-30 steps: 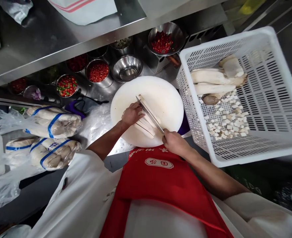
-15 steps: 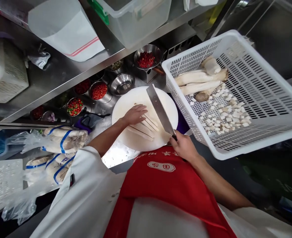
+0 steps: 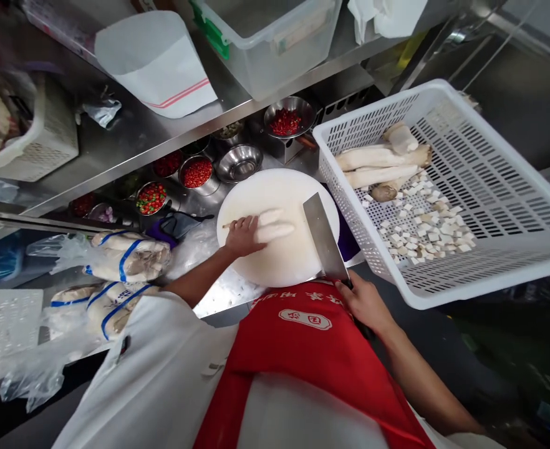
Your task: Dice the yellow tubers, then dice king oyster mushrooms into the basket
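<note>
My left hand [image 3: 246, 237] is closed over pale king oyster mushroom pieces [image 3: 275, 232] on the round white cutting board [image 3: 279, 268]. Their smooth ends stick out to the right of the fingers; the rest is hidden under the hand. In my right hand [image 3: 366, 302] is the handle of a cleaver [image 3: 324, 234]. Its broad blade slants over the board's right side, apart from the mushroom. Right of the board, a white plastic basket [image 3: 499, 288] holds whole king oyster mushrooms [image 3: 373, 157] and many small white cubes [image 3: 443, 227].
Bowls of chopped red chillies [image 3: 196, 173] and an empty steel bowl [image 3: 239, 163] stand behind the board. A steel shelf [image 3: 163, 137] overhangs them, bearing a clear plastic bin [image 3: 284, 56]. Bagged mushrooms [image 3: 135, 255] with blue bands lie at the left.
My left hand has gone from lying flat over spread lengthwise-cut mushroom to gripping pieces at the board's left. The cleaver has moved right and toward me. The view has shifted slightly.
</note>
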Demonstrator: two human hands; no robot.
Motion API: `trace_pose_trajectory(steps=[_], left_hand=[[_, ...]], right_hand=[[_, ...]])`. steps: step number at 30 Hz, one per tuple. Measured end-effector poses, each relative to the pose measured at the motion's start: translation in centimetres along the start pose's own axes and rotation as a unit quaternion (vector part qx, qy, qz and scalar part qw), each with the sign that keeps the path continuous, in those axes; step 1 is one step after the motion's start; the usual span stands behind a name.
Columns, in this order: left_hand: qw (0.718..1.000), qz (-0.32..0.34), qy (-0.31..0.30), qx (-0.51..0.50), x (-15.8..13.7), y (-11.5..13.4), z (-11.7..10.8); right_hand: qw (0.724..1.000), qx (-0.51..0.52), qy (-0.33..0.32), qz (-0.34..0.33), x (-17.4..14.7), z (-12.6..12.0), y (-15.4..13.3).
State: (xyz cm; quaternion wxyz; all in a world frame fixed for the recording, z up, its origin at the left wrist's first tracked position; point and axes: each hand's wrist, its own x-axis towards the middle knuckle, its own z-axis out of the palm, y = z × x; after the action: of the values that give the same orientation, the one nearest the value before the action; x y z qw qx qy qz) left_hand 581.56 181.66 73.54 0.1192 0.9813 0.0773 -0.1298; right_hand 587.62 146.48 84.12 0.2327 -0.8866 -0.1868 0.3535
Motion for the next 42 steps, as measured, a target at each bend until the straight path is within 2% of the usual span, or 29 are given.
trace_pose_trajectory(steps=[1, 3, 5, 7, 9, 11, 14, 16, 18, 19, 21, 24, 26, 28, 31, 34, 37, 42], left_hand=[[0.999, -0.038, 0.010, -0.023, 0.0, 0.2, 0.3], [0.993, -0.073, 0.039, -0.090, -0.1, -0.4, 0.7], [0.970, -0.123, 0.118, -0.176, -0.3, -1.9, 1.1], [0.910, -0.216, 0.218, -0.278, -0.7, -3.5, 1.8], [0.842, -0.273, 0.276, -0.376, -1.3, -4.1, 2.9], [0.809, -0.258, 0.289, -0.443, -1.7, -3.7, 3.9], [0.793, -0.211, 0.289, -0.493, -2.0, -2.4, 4.6], [0.781, -0.220, 0.285, -0.510, -2.2, -2.1, 4.3], [0.797, -0.237, 0.257, -0.492, -2.2, -2.6, 3.4], [0.818, -0.243, 0.230, -0.467, -2.1, -2.9, 2.7], [0.878, -0.225, 0.166, -0.388, -1.5, -3.1, 1.3], [0.956, -0.122, 0.059, -0.260, 0.1, -1.7, -0.5], [0.979, -0.061, -0.019, -0.194, 1.2, 0.2, -0.8], [0.988, -0.042, -0.057, -0.135, 2.1, 2.2, -0.4], [0.996, -0.045, -0.016, -0.080, 2.5, 3.9, 0.7], [0.996, -0.045, 0.020, -0.073, 2.3, 4.0, 1.3], [0.995, -0.056, 0.025, -0.076, 2.3, 3.8, 1.2], [0.996, -0.043, 0.023, -0.077, 2.4, 3.9, 1.0]], right_hand=[[1.000, -0.014, -0.006, -0.009, 0.6, -0.3, -0.2], [0.998, -0.059, -0.009, -0.020, 2.3, -0.8, -0.9], [0.993, -0.117, -0.009, -0.025, 4.2, -1.1, -2.0], [0.985, -0.172, -0.018, -0.025, 5.8, -1.1, -3.5], [0.975, -0.215, -0.039, -0.029, 6.8, -0.5, -5.0], [0.968, -0.240, -0.057, -0.040, 7.3, 0.2, -6.2], [0.967, -0.241, -0.066, -0.060, 7.7, 0.9, -6.7], [0.968, -0.233, -0.068, -0.068, 7.9, 0.8, -6.5], [0.966, -0.239, -0.073, -0.069, 8.2, 0.4, -6.2], [0.965, -0.242, -0.076, -0.066, 8.4, 0.1, -6.2], [0.966, -0.240, -0.078, -0.057, 8.6, -0.2, -6.2], [0.969, -0.228, -0.076, -0.050, 8.7, 0.0, -6.4], [0.971, -0.223, -0.070, -0.050, 8.7, 0.2, -6.5], [0.974, -0.211, -0.063, -0.047, 8.4, 0.2, -6.6], [0.981, -0.184, -0.045, -0.037, 7.4, -0.3, -6.7], [0.986, -0.157, -0.033, -0.041, 6.1, -0.7, -6.8], [0.986, -0.156, -0.041, -0.052, 5.3, -0.9, -6.8], [0.963, -0.249, -0.090, -0.043, 6.1, -1.8, -7.7]])
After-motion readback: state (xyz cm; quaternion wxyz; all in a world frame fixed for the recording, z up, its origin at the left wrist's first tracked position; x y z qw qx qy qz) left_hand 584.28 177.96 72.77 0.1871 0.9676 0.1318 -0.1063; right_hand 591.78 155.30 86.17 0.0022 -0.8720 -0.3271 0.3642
